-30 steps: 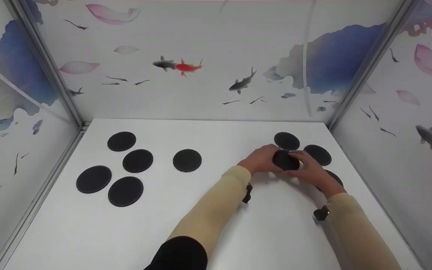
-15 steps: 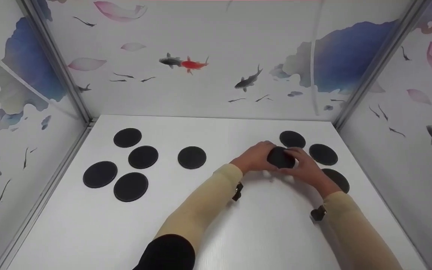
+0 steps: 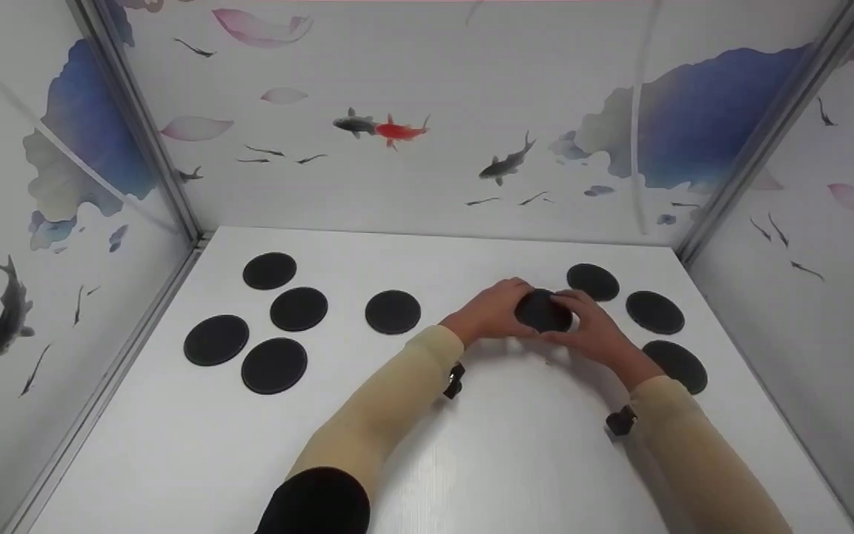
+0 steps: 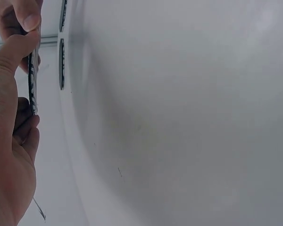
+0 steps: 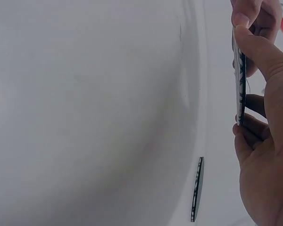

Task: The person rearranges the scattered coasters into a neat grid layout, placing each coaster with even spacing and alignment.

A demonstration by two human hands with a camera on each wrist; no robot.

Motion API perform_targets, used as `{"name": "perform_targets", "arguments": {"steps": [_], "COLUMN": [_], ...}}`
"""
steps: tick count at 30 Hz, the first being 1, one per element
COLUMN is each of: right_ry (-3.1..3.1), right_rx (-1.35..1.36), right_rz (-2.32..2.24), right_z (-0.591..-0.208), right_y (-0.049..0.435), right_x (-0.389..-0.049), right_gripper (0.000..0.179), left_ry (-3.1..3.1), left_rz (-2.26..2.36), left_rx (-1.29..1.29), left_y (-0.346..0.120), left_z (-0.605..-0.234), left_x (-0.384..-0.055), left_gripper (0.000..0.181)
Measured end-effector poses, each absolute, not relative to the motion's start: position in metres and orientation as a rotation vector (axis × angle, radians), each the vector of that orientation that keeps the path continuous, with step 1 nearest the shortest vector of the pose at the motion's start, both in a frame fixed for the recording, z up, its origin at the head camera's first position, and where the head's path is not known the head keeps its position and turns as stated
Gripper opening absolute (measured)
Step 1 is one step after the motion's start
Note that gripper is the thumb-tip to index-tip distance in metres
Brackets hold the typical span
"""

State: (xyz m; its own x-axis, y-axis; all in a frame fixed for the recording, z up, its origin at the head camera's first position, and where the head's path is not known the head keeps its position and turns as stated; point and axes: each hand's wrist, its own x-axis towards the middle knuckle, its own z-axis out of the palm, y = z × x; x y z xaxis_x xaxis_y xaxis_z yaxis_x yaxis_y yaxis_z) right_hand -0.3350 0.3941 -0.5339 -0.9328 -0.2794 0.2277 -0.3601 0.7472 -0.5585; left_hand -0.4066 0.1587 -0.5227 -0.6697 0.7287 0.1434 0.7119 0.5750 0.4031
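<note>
Both hands hold one thin, round black coaster (image 3: 543, 311) between them, right of the table's middle. My left hand (image 3: 492, 309) grips its left side, and my right hand (image 3: 596, 330) grips its right side. In the left wrist view the coaster (image 4: 33, 80) shows edge-on, with a black-and-white patterned rim, apart from the white tabletop. Thumbs meet at its near edge, with fingers around the far side. The right wrist view also shows this coaster (image 5: 240, 77) edge-on, between the right thumb and fingers.
Similar coasters lie flat and apart on the white table (image 3: 471, 445): one near the middle (image 3: 393, 311), several at left, including a front one (image 3: 274, 366), and three at right, including a back one (image 3: 593, 282). Printed panels (image 3: 442, 74) stand behind and at both sides.
Both hands have moved left over the table with the coaster, away from the three coasters at right. The head view has shifted, so the scene sits farther right in the picture.
</note>
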Motion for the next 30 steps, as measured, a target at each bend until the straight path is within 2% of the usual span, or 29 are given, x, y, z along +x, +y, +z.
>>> {"name": "perform_targets", "arguments": {"steps": [13, 30], "right_ry": [-2.801, -2.865], "right_rx": [0.595, 0.577], "right_rz": [0.932, 0.990], "right_z": [-0.532, -0.529], "right_y": [0.361, 0.313], "right_x": [-0.354, -0.368], "right_gripper": [0.085, 0.089], "left_ry": [2.805, 2.868], "left_rz": [0.704, 0.631], "left_rx": [1.239, 1.121], "left_y": [0.120, 0.070], "left_z": [-0.518, -0.517], "left_x": [-0.411, -0.413], "left_gripper": [0.076, 0.087]}}
